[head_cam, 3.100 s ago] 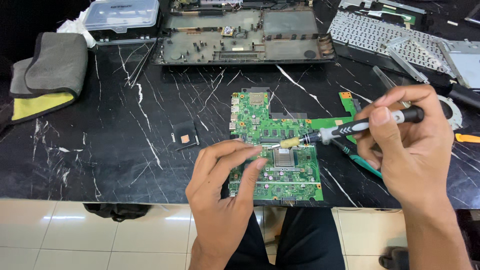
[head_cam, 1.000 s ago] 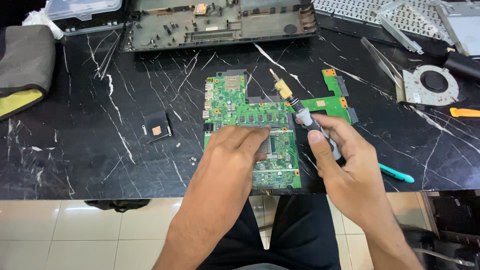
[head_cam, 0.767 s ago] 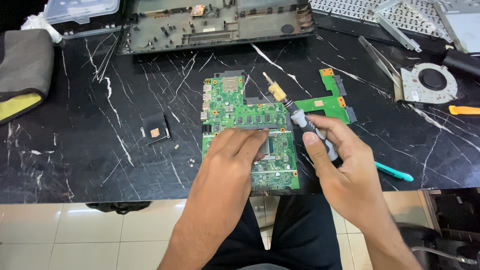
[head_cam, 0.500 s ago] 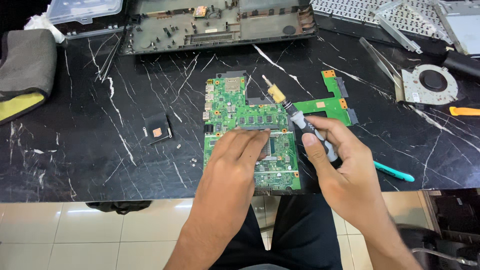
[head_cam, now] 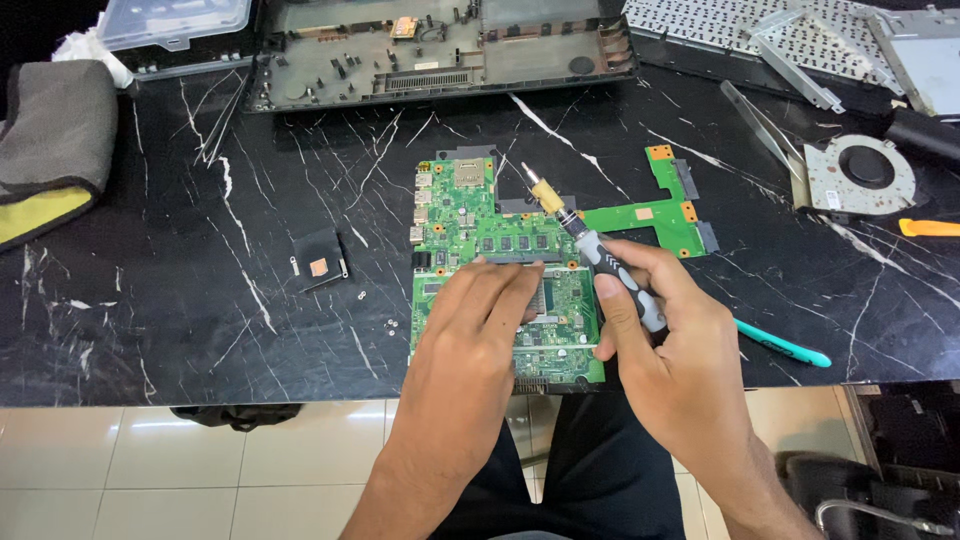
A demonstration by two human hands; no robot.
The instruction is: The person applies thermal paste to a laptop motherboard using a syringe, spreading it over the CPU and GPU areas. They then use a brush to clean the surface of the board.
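With the left hand (head_cam: 480,310) pressed flat on the green circuit board (head_cam: 500,270) lying on the black marble worktop (head_cam: 200,300), the right hand (head_cam: 660,340), closed round the screwdriver (head_cam: 590,245), should keep the tip squarely seated and turn gently.

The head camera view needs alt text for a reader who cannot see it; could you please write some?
A person's left hand presses on a green circuit board lying on a black marble table, while the right hand holds a small screwdriver over it. An opened laptop base, a cooling fan and a keyboard lie beyond.
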